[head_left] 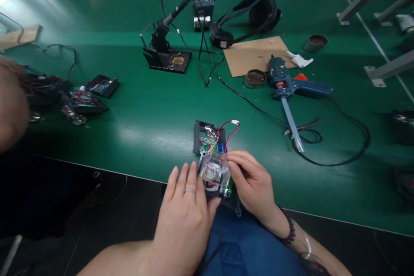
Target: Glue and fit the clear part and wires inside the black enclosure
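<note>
An opened dark plastic housing (196,138) lies at the table's front edge, a green circuit board and thin coloured wires inside its far half. Over its near half sits a clear plastic cover (216,164), with a round part showing through it. My left hand (186,207) braces the housing's near half from the left, index finger along the side and thumb at the lower edge, the other fingers stretched out. On the right, my right hand (254,179) pinches the clear cover's edge between thumb and index finger. A red wire pair with a white connector (235,122) loops up from the far half.
A soldering iron in its stand (170,61), a black headset (246,17) and cardboard (246,58) lie farther back. Right of me are a glue gun (281,77) with its cable and a round tin (255,78). Opened units (86,99) and another person's arm (13,103) are at left.
</note>
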Available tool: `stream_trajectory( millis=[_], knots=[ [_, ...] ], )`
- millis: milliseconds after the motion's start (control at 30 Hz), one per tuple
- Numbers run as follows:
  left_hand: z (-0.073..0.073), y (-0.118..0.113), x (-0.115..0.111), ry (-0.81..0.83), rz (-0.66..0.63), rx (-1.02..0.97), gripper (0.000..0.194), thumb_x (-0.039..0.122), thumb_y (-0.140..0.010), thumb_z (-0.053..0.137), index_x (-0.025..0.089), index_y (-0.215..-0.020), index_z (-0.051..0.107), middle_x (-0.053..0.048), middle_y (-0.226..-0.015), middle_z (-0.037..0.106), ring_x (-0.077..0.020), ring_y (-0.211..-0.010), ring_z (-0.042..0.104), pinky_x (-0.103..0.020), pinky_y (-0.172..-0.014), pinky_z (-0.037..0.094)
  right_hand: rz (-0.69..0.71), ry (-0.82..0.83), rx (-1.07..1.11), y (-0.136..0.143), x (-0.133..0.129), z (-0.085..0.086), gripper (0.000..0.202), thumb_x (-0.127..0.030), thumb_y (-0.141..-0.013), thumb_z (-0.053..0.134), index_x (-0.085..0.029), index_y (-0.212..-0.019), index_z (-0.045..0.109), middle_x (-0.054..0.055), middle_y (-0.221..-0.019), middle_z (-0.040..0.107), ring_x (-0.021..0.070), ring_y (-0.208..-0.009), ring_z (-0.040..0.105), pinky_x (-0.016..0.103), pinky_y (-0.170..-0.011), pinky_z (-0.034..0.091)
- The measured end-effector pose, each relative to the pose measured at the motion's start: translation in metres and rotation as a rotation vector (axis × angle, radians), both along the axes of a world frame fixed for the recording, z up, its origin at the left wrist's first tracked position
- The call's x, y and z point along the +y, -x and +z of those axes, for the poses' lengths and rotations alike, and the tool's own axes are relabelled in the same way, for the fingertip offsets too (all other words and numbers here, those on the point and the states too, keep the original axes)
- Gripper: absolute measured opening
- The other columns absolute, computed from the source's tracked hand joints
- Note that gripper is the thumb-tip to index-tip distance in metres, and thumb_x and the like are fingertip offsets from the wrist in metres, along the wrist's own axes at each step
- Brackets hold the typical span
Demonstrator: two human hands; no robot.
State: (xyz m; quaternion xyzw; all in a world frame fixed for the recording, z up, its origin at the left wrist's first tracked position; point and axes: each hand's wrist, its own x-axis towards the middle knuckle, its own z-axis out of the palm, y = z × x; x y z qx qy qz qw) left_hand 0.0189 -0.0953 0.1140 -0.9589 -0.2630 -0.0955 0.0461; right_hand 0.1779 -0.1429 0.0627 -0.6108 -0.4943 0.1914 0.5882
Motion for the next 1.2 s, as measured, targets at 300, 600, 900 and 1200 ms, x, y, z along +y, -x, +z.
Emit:
stream_trajectory(
  millis=[300, 600, 900, 1200],
  knots=[
    [-0.022, 0.01, 0.007, 0.2, -0.033, -0.185, 0.038, 0.027, -0.097, 0.036, 0.005, -0.125, 0.05, -0.022, -0.126, 0.06, -0.0275, -0.114, 0.062, -0.038, -0.089, 0.058, -0.021, 0.004, 0.052, -0.003, 0.004, -0.009, 0.017, -0.016, -0.095, 0.052, -0.02, -0.093, 0.069, 0.005, -0.091, 0.067, 0.0187, -0.085, 0.063, 0.029, -0.077, 0.053],
    [-0.072, 0.033, 0.042, 0.443, -0.106, -0.57, 0.03, 0.035, -0.087, 0.065, 0.023, -0.112, 0.053, -0.012, -0.124, 0.06, -0.0244, -0.11, 0.064, -0.034, -0.09, 0.057, 0.024, 0.035, -0.009, -0.007, 0.018, -0.014, 0.027, -0.029, -0.1, 0.047, -0.017, -0.088, 0.068, 0.008, -0.087, 0.067, 0.0186, -0.082, 0.064, 0.027, -0.074, 0.055],
    [-0.101, -0.015, 0.052, 1.586, -0.007, -0.689, 0.123, 0.077, -0.05, 0.075, 0.02, -0.145, 0.023, -0.021, -0.139, 0.046, -0.0383, -0.12, 0.055, -0.049, -0.096, 0.05, 0.128, 0.265, -0.321, -0.114, 0.043, -0.009, 0.052, -0.054, -0.101, 0.04, -0.018, -0.078, 0.068, 0.004, -0.075, 0.067, 0.0188, -0.07, 0.065, 0.03, -0.066, 0.055],
    [-0.115, -0.013, 0.035, 1.384, 0.067, -0.878, 0.124, 0.076, -0.056, 0.073, 0.015, -0.148, 0.016, -0.02, -0.129, 0.05, -0.0364, -0.111, 0.059, -0.049, -0.092, 0.051, -0.268, 0.647, -0.73, -0.275, 0.081, -0.02, 0.034, -0.03, -0.093, 0.066, -0.012, -0.121, 0.057, 0.014, -0.13, 0.05, 0.0314, -0.117, 0.049, 0.052, -0.101, 0.038]
  ],
)
